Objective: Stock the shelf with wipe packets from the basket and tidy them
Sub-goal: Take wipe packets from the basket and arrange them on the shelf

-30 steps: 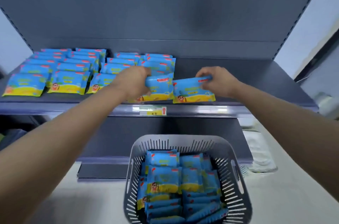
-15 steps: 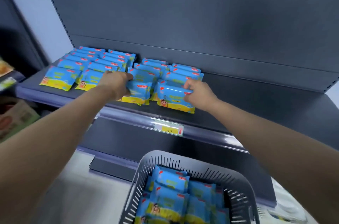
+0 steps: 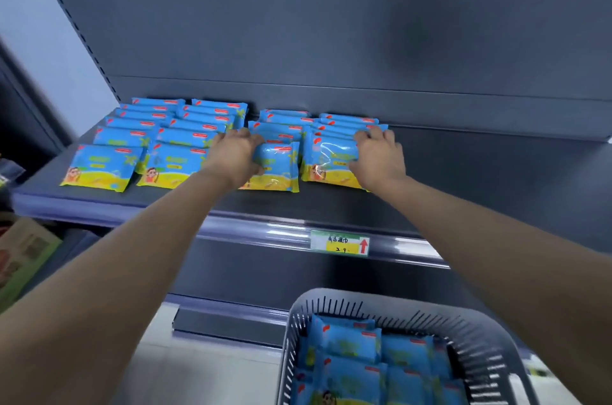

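- Head view, against half a second ago: both hands have stayed on their packets, and the two packets, whose near corners almost met then, now lie flat with a narrow gap between them.
- The left hand (image 3: 236,156) grips the left edge of the glossy blue-and-yellow plastic left wipe packet (image 3: 276,169), fingers curled over its top.
- The right hand (image 3: 377,156) grips the right end of the matching right wipe packet (image 3: 331,161), fingers curled over the far corner, thumb on its face.
- Both packets rest on the dark grey metal shelf (image 3: 496,166), each at the front of a row of like packets beyond the fingertips.
- Outward of the left hand lie two more rows of stacked wipe packets (image 3: 159,139).
- Nearer than the wrists, a green-and-yellow paper price label (image 3: 339,241) with a red arrow sits on the shelf's front rail.
- Under the right forearm, a grey slotted plastic basket (image 3: 331,293) holds more basket packets (image 3: 351,340); the frame edge cuts off its near part and the forearm hides its right wall.
- Well outward of the left forearm, a brown cardboard box (image 3: 26,252) is blurred and its print unreadable.
- The left palm covers its packet's left third.
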Motion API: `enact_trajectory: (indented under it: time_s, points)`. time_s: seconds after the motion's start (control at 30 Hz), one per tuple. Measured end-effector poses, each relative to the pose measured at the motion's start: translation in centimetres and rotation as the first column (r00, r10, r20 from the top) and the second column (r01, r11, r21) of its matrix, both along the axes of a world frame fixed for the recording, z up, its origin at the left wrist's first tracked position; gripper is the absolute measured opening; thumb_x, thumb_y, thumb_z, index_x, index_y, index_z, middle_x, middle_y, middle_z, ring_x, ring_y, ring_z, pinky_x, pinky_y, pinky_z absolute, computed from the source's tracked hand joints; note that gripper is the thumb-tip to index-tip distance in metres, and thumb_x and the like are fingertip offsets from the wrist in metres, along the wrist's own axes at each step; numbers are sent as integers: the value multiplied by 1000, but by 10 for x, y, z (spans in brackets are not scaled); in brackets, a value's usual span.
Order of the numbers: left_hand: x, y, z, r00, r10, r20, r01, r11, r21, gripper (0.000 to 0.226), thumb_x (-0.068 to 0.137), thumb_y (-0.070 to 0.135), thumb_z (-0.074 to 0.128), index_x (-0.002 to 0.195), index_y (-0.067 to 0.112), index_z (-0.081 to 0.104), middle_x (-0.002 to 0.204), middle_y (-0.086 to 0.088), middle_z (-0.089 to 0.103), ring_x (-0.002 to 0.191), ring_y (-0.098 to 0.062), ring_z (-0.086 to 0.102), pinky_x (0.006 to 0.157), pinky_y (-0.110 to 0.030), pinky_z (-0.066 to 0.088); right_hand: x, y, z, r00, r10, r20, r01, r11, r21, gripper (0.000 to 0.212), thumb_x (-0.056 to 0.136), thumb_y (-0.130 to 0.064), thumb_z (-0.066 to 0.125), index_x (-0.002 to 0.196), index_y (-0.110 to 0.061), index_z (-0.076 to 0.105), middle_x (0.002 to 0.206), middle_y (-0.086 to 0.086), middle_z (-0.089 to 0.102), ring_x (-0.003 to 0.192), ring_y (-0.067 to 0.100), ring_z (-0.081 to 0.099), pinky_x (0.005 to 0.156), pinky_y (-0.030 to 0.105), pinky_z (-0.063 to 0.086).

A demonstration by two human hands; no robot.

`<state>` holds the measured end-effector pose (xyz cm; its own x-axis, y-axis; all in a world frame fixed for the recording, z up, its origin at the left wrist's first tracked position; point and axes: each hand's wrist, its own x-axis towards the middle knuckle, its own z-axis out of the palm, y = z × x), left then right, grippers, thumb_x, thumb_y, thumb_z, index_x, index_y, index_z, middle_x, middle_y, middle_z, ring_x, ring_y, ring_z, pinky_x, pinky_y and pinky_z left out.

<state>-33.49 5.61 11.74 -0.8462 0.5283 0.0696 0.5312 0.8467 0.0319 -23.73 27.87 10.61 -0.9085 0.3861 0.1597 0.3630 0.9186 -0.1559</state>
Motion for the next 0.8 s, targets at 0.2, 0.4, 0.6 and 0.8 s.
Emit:
enact_trajectory:
  time_s: [0.2,0.4,0.6,0.8]
  points:
    - [4,1,-9,998,21,-61,-22,1000,-11,69,83,35,66,140,16,32,135,-11,39,129,-31,33,109,-43,24,24,-12,-11,988,74,-138,-52,987,152,43,91,-19,49,132,-9,45,138,9,42,125,30,36,97,39,30]
    - [42,-1,-13,985,-59,-162,80,989,125,62,84,28,65,136,10,38,131,-15,43,122,-34,40,104,-43,28,70,-19,-15,904,289,-314,-243,953,179,39,83,-22,57,118,-5,59,123,14,58,113,34,52,90,44,41]
    - [127,12,-26,928,-312,-201,367,853,372,39,76,18,65,112,2,60,107,-20,58,102,-38,56,88,-44,42,136,-27,-29,855,361,-373,-303,930,207,38,80,-24,51,112,-6,61,114,12,62,106,27,52,83,37,40]
    - [202,24,-93,870,-471,146,435,873,221,33,86,20,62,116,8,57,118,-12,54,107,-30,54,91,-38,42,204,-29,-81,889,400,-222,-360,911,199,34,80,-20,54,108,-4,62,107,15,63,99,34,59,83,42,46]
